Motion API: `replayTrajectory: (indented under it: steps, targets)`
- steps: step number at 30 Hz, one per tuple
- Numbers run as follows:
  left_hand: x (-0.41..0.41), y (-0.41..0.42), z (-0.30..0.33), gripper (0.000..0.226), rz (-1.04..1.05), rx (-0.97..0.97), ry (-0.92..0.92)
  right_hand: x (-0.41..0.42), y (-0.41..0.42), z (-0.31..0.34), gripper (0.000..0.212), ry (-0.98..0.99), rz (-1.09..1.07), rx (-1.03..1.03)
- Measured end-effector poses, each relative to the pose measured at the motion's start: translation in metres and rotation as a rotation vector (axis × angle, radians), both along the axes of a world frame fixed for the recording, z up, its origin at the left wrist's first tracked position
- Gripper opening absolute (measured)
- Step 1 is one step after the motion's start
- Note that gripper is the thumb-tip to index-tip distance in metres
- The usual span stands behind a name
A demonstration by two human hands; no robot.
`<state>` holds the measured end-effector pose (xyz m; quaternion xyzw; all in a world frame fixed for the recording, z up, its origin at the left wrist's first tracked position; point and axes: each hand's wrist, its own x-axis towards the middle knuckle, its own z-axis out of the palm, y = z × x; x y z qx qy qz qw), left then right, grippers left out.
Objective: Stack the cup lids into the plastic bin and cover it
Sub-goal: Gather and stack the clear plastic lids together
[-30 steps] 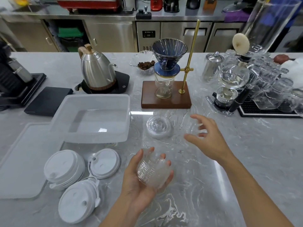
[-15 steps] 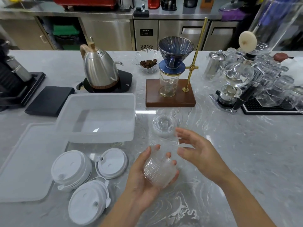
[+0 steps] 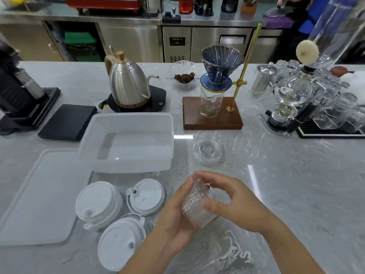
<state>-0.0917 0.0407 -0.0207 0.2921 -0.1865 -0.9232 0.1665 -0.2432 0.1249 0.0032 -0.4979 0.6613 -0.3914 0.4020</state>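
Note:
My left hand (image 3: 175, 218) cradles a stack of clear cup lids (image 3: 194, 206) above the counter. My right hand (image 3: 235, 202) closes around the same stack from the right, fingers over its top. Another clear lid stack (image 3: 209, 152) rests on the counter beyond my hands. The translucent plastic bin (image 3: 130, 143) stands empty to the left, and its flat cover (image 3: 39, 196) lies at the near left. Three groups of white cup lids lie in front of the bin: a stack (image 3: 97, 203), a single lid (image 3: 147, 196) and a nearer stack (image 3: 120, 241).
Behind the bin stand a steel kettle (image 3: 127, 86) on a black base and a black pad (image 3: 68, 121). A pour-over stand (image 3: 213, 107) with a blue dripper is at centre back. A siphon brewer (image 3: 288, 107) and glassware crowd the right; a black machine (image 3: 17, 95) stands far left.
My right hand came in from the open counter on the right and closed on the clear lid stack held in my left hand. The camera view shifted slightly.

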Motion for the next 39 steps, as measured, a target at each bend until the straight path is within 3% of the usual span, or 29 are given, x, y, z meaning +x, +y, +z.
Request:
replayTrajectory:
  steps: [12,19,22,25,28,31,35,39]
  targets:
    - [0.024,-0.011,0.010,0.099,-0.027,-0.016,-0.105,0.026,-0.014,0.007,0.067,-0.049,0.068,0.040]
    - [0.034,-0.022,0.011,0.063,-0.015,-0.002,-0.059,0.040,-0.017,0.004,0.068,-0.071,0.068,0.001]
    - [0.036,-0.024,0.015,0.068,-0.011,0.032,-0.028,0.040,-0.020,0.003,0.063,-0.126,0.059,-0.050]
    - [0.037,-0.028,0.018,0.079,0.012,0.074,-0.005,0.024,-0.029,0.002,0.044,-0.195,-0.203,-0.152]
    - [0.041,-0.032,0.020,0.081,0.021,0.100,0.024,-0.007,-0.049,-0.003,0.033,0.021,-0.517,-0.133]
    - [0.046,-0.032,0.021,0.078,0.018,0.099,0.042,-0.034,-0.078,-0.004,0.064,0.311,-0.464,0.069]
    - [0.050,-0.033,0.022,0.076,0.022,0.106,0.043,-0.054,-0.120,-0.009,0.110,0.583,-0.177,0.341]
    - [0.054,-0.035,0.022,0.076,0.046,0.111,0.044,-0.057,-0.147,-0.020,0.126,0.694,-0.015,0.564]
